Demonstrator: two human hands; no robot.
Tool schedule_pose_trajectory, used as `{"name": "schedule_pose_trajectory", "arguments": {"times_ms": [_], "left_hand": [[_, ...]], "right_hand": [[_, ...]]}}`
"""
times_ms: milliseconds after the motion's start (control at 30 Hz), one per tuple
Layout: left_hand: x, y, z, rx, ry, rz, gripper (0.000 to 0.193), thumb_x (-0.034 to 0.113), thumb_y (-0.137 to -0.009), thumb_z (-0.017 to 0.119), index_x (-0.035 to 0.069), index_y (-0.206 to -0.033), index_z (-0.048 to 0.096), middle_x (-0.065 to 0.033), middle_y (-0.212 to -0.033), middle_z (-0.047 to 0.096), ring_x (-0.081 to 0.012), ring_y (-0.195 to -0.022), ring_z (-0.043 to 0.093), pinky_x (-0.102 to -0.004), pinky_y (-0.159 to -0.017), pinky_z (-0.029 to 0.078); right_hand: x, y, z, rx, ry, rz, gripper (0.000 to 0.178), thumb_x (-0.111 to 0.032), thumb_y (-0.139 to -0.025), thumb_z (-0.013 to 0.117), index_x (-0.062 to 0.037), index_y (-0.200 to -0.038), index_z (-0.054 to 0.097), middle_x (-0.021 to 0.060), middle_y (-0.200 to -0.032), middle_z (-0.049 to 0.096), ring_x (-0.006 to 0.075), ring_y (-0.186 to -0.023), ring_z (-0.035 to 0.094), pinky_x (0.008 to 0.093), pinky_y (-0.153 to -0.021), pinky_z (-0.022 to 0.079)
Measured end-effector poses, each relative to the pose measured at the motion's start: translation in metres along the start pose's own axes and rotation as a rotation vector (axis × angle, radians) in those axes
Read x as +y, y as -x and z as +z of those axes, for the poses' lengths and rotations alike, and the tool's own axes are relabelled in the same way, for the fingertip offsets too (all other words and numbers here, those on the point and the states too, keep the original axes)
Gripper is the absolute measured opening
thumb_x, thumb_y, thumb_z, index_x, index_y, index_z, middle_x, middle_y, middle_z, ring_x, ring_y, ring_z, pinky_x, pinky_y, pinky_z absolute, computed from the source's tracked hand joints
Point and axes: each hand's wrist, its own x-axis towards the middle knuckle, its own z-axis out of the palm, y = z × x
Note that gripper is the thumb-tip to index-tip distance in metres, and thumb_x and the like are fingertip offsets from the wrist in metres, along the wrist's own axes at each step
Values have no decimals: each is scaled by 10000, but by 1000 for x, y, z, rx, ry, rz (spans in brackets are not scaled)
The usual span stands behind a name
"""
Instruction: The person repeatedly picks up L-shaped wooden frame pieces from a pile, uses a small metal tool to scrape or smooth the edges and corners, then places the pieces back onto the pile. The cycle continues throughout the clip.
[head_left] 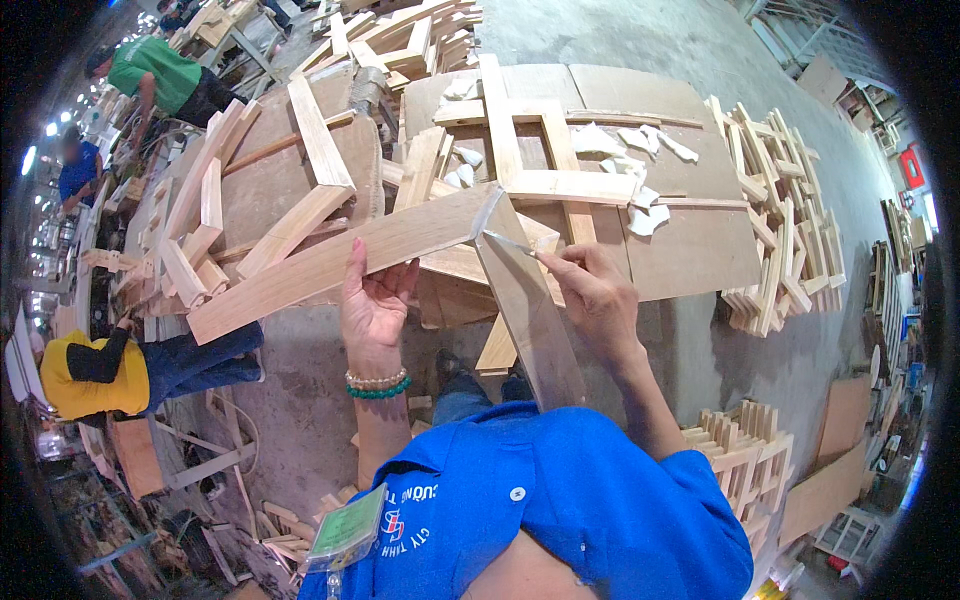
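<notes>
An angled wooden piece (pixel 360 250), two pale boards meeting at a mitred corner, is raised over the worktable. My left hand (pixel 376 305), palm up with a beaded bracelet at the wrist, grips its left board from below, thumb on the near side. A pale grey line runs along the corner joint. My right hand (pixel 598 295) is closed around a thin scraper-like tool (pixel 512 243), whose narrow blade touches the piece beside the joint. The tool's handle is mostly hidden in my fingers. The right board slants down toward my blue shirt.
More wooden frames (pixel 545 180) and crumpled white scraps (pixel 600 142) lie on the brown board-topped table (pixel 690 255). Angled pieces (pixel 300 215) cover its left side. Stacks of frames (pixel 785 220) stand right. A person in yellow (pixel 100 375) works at left, another in green (pixel 155 75) farther back.
</notes>
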Motion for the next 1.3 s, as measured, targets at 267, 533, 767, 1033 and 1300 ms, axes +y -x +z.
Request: {"name": "schedule_pose_trajectory", "arguments": {"times_ms": [267, 533, 767, 1033, 1300], "left_hand": [[2, 4, 1, -25, 16, -17, 367, 254, -831, 700, 71, -1113, 552, -137, -1027, 646, -265, -941, 650, -472, -837, 550], [-2, 2, 0, -40, -2, 3, 387, 251, -842, 688, 38, -1126, 533, -147, -1059, 635, -266, -956, 646, -470, -837, 556], [6, 0, 28, -136, -9, 46, 426, 254, -824, 709, 42, -1140, 518, -143, -1080, 624, -261, -1012, 625, -440, -872, 546], [-9, -2, 31, -76, -93, 23, 415, 254, -828, 706, 43, -1132, 519, -141, -1067, 624, -254, -1011, 623, -454, -878, 540], [-11, -6, 29, -73, -78, 22, 411, 254, -830, 705, 46, -1133, 521, -145, -1088, 613, -265, -1034, 610, -471, -903, 520]], "right_hand": [[-7, -4, -13, -128, 97, -25, 323, -15, -740, 623, -168, -1015, 693, 31, -851, 585, 197, -766, 605, 328, -600, 497], [2, 3, -15, -192, -41, 7, 323, -39, -735, 640, -165, -1028, 690, 48, -875, 608, 211, -765, 608, 325, -619, 504], [26, 3, -27, -22, -407, 259, 296, 38, -849, 558, -86, -1098, 658, 87, -904, 620, 175, -828, 610, 272, -685, 476], [12, 7, -21, -62, -69, 160, 332, -2, -796, 599, -157, -1082, 668, 55, -882, 630, 211, -772, 628, 323, -629, 500], [13, 10, -9, -38, 35, 81, 348, -70, -734, 637, -201, -1053, 680, 26, -830, 618, 195, -713, 625, 337, -569, 500]]}}
